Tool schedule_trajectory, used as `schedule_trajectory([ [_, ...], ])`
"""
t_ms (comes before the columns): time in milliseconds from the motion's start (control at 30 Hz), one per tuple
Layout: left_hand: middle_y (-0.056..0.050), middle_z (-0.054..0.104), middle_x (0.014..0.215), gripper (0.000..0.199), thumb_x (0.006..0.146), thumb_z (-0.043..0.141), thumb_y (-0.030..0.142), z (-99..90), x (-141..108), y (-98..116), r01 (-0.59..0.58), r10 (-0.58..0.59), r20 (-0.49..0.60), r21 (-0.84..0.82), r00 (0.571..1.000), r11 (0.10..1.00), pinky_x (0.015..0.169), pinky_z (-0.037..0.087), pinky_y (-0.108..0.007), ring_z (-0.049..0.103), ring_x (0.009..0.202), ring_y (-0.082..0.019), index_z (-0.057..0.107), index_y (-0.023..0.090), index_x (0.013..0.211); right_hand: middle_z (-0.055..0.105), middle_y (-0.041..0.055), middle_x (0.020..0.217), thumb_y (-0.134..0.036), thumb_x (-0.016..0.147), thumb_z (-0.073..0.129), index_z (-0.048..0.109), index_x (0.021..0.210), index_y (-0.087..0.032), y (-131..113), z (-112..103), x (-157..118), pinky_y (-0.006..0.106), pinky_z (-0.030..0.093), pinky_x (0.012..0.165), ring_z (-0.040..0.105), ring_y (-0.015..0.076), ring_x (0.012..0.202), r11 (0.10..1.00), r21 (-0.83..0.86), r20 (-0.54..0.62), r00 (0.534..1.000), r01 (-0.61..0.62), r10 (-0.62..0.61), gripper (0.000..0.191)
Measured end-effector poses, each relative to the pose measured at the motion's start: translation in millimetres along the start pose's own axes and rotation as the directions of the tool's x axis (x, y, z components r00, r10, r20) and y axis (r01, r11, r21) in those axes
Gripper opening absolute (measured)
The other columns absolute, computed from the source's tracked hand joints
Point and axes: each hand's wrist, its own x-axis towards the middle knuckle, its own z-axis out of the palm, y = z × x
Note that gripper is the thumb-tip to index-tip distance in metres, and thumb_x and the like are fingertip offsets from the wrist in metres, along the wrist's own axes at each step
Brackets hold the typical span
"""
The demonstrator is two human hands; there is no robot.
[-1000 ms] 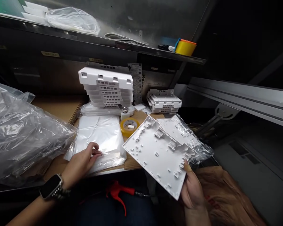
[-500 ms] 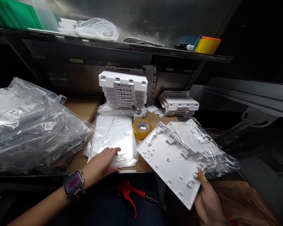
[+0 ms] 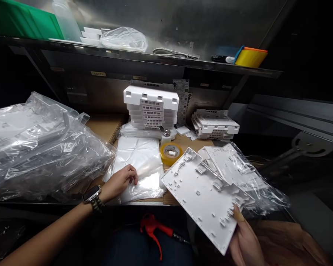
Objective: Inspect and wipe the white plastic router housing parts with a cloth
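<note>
Where our left hand [image 3: 123,181] works: curled, pinching the top clear bag [image 3: 149,167].
Right hand [image 3: 245,236]: gripping our white panel [image 3: 194,201], front of bench [image 3: 150,203].
Bench: brown cardboard [image 3: 103,126] on top.
Shelf [image 3: 180,61]: metal, and the room [image 3: 316,44] dark rightward.

The one camera rides on the worker's head, facing forward and steeply enough down to catch the bench [image 3: 148,203] from above and the lap [image 3: 127,245] below its edge. It sits near: the left hand [image 3: 124,178] and right hand [image 3: 245,238] show large in the lower half, within arm's reach, while the shelf [image 3: 183,62] crosses farther back, near the top, sloping down rightward.
</note>
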Motion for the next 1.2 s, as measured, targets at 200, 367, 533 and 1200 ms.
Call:
schedule_trajectory([
  [200, -0.008, 0.075, 0.107, 0.027, 0.097, 0.050, 0.031, -10.6, -1, 12, 0.017, -0.019, 0.043, 0.047, 0.999, 0.999, 0.088, 0.052, -0.039, 0.070, 0.098, -0.026, 0.073, 0.021, 0.105, 0.078, 0.0068, 0.127, -0.048, 0.083, 0.081, 0.055, 0.150, -0.025, 0, -1, 1, 0.046, 0.057, 0.109, 0.073, 0.0300, 0.120, 0.998, -0.051, -0.046, 0.999, -0.022, 0.020, 0.075],
  [367, -0.010, 0.074, 0.107, 0.035, 0.094, 0.044, 0.006, -5.4, -9, 27, 0.002, -0.009, 0.043, 0.146, 0.999, 0.989, 0.096, 0.047, -0.048, 0.064, 0.109, -0.029, 0.071, 0.018, 0.111, 0.076, 0.0097, 0.129, -0.053, 0.082, 0.078, 0.056, 0.149, -0.024, -1, -1, 3, 0.051, 0.058, 0.106, 0.072, 0.0348, 0.121, 0.988, -0.136, -0.110, 0.992, -0.073, 0.058, 0.076],
  [533, -0.001, 0.070, 0.087, 0.017, 0.093, 0.068, 0.019, -5.7, -4, 27, 0.077, -0.079, 0.034, 0.045, 0.996, 0.996, 0.093, 0.052, -0.046, 0.067, 0.090, -0.023, 0.066, 0.018, 0.110, 0.074, 0.0104, 0.134, -0.050, 0.080, 0.078, 0.054, 0.150, -0.024, -3, 4, -1, 0.052, 0.059, 0.105, 0.071, 0.0364, 0.121, 0.982, -0.175, -0.132, 0.990, -0.077, 0.054, 0.079],
  [1200, 0.004, 0.057, 0.081, 0.030, 0.083, 0.083, 0.031, 19.8, 14, 23, 0.016, 0.034, 0.059, -0.690, 0.998, 0.724, 0.065, 0.055, -0.030, 0.058, 0.068, -0.013, 0.057, 0.018, 0.094, 0.083, 0.0128, 0.101, -0.053, 0.076, 0.087, 0.080, 0.111, -0.016, 60, 63, -22, 0.051, 0.060, 0.096, 0.076, 0.0365, 0.108, 0.956, -0.196, 0.411, 0.867, -0.217, 0.281, 0.051],
])
